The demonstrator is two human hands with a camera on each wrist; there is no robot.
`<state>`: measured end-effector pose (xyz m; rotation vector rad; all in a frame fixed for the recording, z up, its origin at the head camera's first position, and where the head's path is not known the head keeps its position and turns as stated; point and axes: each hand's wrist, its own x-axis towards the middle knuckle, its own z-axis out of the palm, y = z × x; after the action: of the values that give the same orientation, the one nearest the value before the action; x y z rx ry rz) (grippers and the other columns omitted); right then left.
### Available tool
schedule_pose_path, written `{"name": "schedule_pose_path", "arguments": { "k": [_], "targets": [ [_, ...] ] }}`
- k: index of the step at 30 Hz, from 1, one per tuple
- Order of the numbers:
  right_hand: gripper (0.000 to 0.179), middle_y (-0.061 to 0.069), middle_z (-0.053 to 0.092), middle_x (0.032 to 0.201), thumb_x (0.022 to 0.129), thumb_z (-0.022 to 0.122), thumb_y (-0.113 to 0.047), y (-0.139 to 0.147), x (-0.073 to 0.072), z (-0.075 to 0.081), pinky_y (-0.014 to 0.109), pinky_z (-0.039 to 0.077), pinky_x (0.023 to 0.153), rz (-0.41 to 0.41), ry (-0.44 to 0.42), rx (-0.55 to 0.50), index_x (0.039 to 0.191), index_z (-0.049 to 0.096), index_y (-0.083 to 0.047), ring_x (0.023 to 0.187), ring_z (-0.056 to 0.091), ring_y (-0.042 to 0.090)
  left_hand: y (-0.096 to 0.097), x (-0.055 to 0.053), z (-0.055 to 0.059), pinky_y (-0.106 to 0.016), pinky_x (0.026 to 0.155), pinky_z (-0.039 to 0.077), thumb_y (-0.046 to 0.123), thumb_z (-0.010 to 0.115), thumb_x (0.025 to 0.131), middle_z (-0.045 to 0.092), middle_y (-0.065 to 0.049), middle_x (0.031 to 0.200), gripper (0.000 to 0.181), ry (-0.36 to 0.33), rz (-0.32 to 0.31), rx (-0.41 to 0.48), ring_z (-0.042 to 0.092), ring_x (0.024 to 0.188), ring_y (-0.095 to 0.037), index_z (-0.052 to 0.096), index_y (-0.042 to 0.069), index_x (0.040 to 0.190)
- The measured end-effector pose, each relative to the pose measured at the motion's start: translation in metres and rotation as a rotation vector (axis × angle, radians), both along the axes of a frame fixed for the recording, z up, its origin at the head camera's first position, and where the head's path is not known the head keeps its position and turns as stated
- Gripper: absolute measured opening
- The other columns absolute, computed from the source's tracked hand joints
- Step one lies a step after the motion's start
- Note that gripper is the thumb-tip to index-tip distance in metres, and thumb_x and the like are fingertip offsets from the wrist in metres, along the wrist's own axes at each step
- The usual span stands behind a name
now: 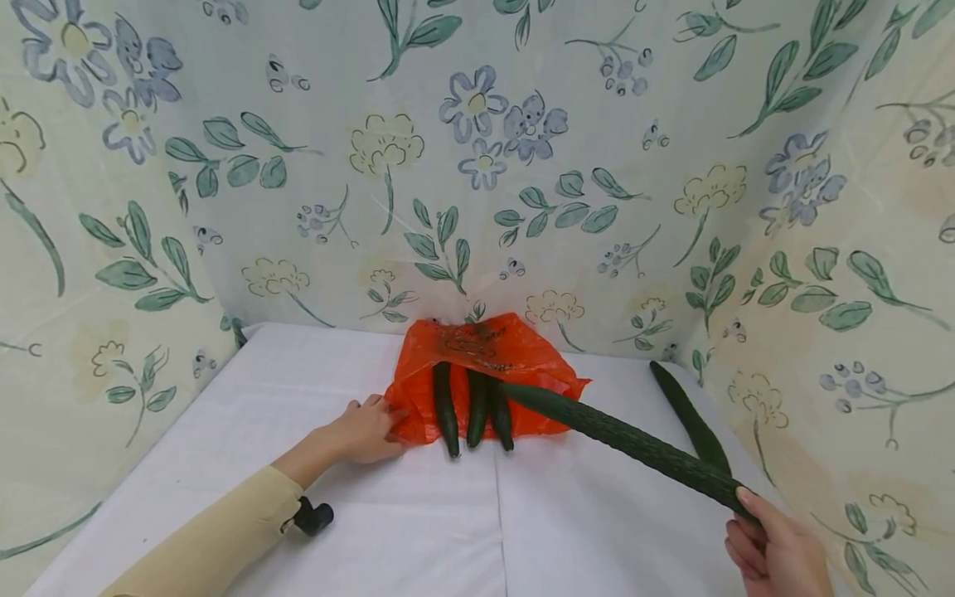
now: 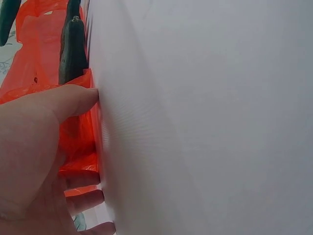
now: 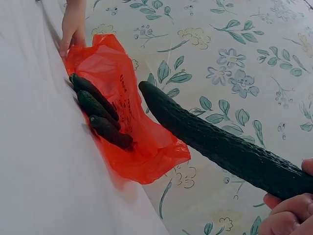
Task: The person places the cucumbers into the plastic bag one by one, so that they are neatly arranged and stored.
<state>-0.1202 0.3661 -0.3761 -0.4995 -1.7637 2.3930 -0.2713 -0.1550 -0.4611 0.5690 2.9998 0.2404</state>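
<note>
An orange-red plastic bag [image 1: 537, 352] lies on its side with its mouth facing me. Three cucumbers [image 1: 445, 410] stick partly out of it, their inner ends hidden under the plastic. My left hand [image 1: 370, 431] grips the bag's left edge low at the cloth; in the left wrist view the thumb [image 2: 78, 100] and fingers lie around the red plastic. My right hand [image 1: 783, 539] holds a long bumpy cucumber [image 1: 634, 444] by its near end. That cucumber slants toward the bag, and its far tip overlaps the mouth in the head view.
Another cucumber [image 1: 686, 414] lies at the right edge of the white-covered table [image 1: 418, 531], partly behind the held one. Flower-patterned cloth [image 1: 477, 207] hangs close behind and on both sides. A small black device [image 1: 313, 516] is worn on my left wrist.
</note>
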Motion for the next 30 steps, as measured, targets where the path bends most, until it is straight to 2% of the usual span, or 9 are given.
{"name": "schedule_pose_path", "arguments": {
  "k": [4,9,20,24,30],
  "targets": [
    [0.033,0.001,0.024,0.057,0.102,0.059,-0.022,-0.011,-0.005,-0.007,0.041,0.012,0.05,-0.048,-0.014,0.004,0.071,0.065,-0.016,0.051,0.01,0.024,0.0,0.001,0.001,-0.061,0.1,0.041,0.042,0.071,0.087,0.057,-0.008,0.127,0.058,-0.003,-0.003,0.005,0.046,0.128,-0.031,0.062,0.015,0.138],
    [0.034,-0.001,0.032,0.056,0.1,0.064,-0.024,-0.025,-0.015,-0.015,0.039,0.017,0.05,-0.188,-0.098,0.036,0.067,0.063,-0.014,0.052,0.017,0.02,0.001,0.0,0.001,-0.062,0.101,0.041,0.042,0.071,0.088,0.057,-0.008,0.127,0.057,0.004,-0.002,0.003,0.046,0.128,-0.031,0.062,0.015,0.137],
    [0.034,-0.003,0.038,0.056,0.096,0.068,-0.025,-0.053,-0.031,-0.032,0.033,0.022,0.045,-0.318,-0.092,0.082,0.064,0.062,-0.017,0.048,0.028,0.013,0.002,0.0,0.003,-0.059,0.099,0.042,0.042,0.071,0.088,0.057,-0.007,0.126,0.057,-0.001,-0.004,0.001,0.046,0.128,-0.031,0.063,0.016,0.137],
    [0.03,-0.004,0.043,0.06,0.097,0.067,-0.031,-0.065,-0.034,-0.037,0.029,0.033,0.046,-0.351,-0.131,0.127,0.069,0.062,-0.02,0.05,0.037,0.011,0.001,0.001,0.003,-0.059,0.098,0.042,0.042,0.071,0.088,0.057,-0.008,0.126,0.057,0.001,-0.007,-0.001,0.046,0.127,-0.031,0.063,0.015,0.137],
    [0.022,-0.005,0.042,0.063,0.097,0.065,-0.036,-0.083,-0.04,-0.044,0.028,0.036,0.051,-0.359,-0.137,0.114,0.082,0.064,-0.02,0.054,0.038,0.011,0.0,0.001,0.004,-0.06,0.099,0.042,0.043,0.071,0.088,0.057,-0.008,0.127,0.058,-0.003,-0.003,-0.003,0.046,0.127,-0.031,0.062,0.015,0.138]
  ]
}}
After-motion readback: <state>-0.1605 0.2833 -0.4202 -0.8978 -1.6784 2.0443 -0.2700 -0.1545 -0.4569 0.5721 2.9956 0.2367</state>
